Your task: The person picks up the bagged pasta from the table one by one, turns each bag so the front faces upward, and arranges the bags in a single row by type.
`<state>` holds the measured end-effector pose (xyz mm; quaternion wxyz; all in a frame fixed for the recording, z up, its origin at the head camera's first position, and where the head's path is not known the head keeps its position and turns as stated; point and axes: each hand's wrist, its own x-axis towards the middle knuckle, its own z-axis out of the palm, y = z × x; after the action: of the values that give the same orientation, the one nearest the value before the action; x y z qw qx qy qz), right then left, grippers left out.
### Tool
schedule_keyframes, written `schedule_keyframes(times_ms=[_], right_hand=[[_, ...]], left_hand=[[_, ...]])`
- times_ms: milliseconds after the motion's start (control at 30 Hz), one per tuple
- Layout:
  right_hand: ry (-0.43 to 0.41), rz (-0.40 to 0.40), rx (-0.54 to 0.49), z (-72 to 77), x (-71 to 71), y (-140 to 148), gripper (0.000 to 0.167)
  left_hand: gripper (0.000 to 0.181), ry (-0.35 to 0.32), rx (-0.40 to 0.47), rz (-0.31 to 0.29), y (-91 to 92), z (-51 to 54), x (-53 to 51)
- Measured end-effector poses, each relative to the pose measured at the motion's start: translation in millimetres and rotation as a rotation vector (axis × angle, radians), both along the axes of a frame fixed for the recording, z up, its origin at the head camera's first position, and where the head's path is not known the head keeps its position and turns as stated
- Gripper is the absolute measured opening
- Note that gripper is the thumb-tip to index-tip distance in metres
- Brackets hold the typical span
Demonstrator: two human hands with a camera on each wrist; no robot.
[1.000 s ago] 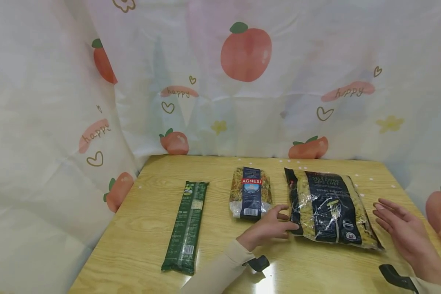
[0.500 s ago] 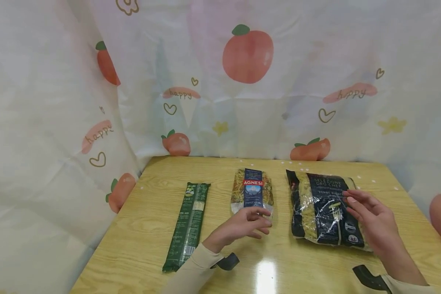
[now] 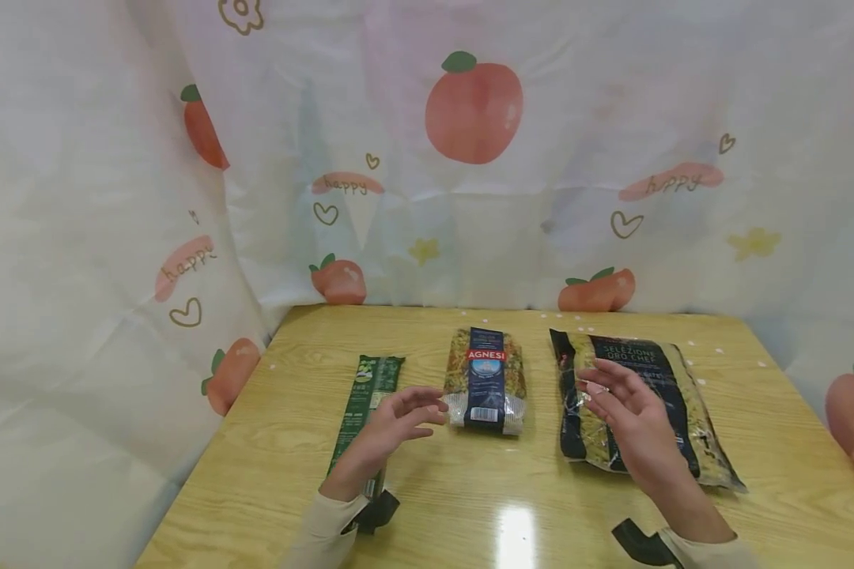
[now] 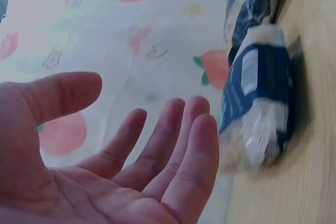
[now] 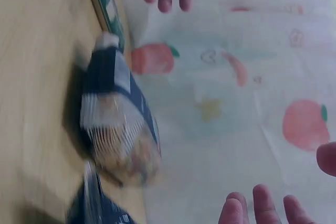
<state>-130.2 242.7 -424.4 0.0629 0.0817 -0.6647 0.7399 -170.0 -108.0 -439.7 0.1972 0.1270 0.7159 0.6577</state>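
My left hand [image 3: 391, 431] hovers over a long green packet [image 3: 379, 371], apparently spaghetti, and hides its middle. In the left wrist view the same hand [image 4: 131, 166] has its fingers spread and loosely bent around nothing. A pasta bag labelled AGNESI [image 3: 485, 383] lies between the two hands, touched by neither. Over the big black penne rigate bag [image 3: 693, 411] hangs my right hand [image 3: 640, 431], covering part of its front. That hand's fingers [image 5: 265, 208] are relaxed and hold nothing in the right wrist view.
All three packages lie on a wooden table [image 3: 455, 498]. A fruit-printed curtain [image 3: 470, 221] closes off the back and sides. Small white specks dot the table's far edge, and a dark strap-like mount [image 3: 644, 545] sits at each wrist.
Both hands have moved left: the left from beside the penne bag to over the green packet, the right from the penne bag's right side to above it. The packages have stayed put.
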Motion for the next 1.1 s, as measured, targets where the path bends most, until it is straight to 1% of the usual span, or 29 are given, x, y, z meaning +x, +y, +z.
schedule_keyframes(times_ms=[133, 267, 367, 500, 600, 667, 767, 867, 1000, 1100], right_hand=[[-0.085, 0.052, 0.064, -2.2, 0.6, -25.7, 0.040], [-0.146, 0.121, 0.075, -6.6, -0.4, -51.8, 0.047], [-0.183, 0.171, 0.060, -8.7, -0.9, -68.0, 0.053], [-0.232, 0.254, 0.032, -11.9, -2.0, -84.5, 0.058], [-0.267, 0.329, 0.009, -17.4, -3.5, -94.7, 0.061], [-0.293, 0.375, -0.001, -23.2, -4.6, -101.0, 0.063], [-0.336, 0.423, -0.002, -32.5, -6.0, -109.5, 0.064], [-0.370, 0.452, -0.005, -41.9, -7.0, -117.2, 0.063], [-0.406, 0.461, -0.026, -52.9, -7.7, -127.5, 0.064], [-0.430, 0.456, -0.044, -60.3, -7.2, -136.1, 0.065]], left_hand=[[0.045, 0.012, 0.005, 0.081, -19.5, 0.9, 3.2], [0.046, 0.028, -0.013, 0.141, -37.7, -3.5, 9.8], [0.047, 0.049, -0.035, 0.192, -49.6, -7.6, 15.8], [0.046, 0.060, -0.055, 0.279, -63.5, -11.4, 21.4], [0.046, 0.046, -0.076, 0.339, -73.9, -13.1, 24.4], [0.045, 0.036, -0.105, 0.370, -80.4, -14.9, 27.0], [0.047, 0.002, -0.150, 0.395, -89.0, -18.4, 30.9], [0.052, -0.036, -0.197, 0.399, -95.3, -23.0, 34.0], [0.061, -0.087, -0.249, 0.390, -100.4, -30.6, 35.9], [0.067, -0.111, -0.278, 0.386, -101.9, -37.4, 36.6]])
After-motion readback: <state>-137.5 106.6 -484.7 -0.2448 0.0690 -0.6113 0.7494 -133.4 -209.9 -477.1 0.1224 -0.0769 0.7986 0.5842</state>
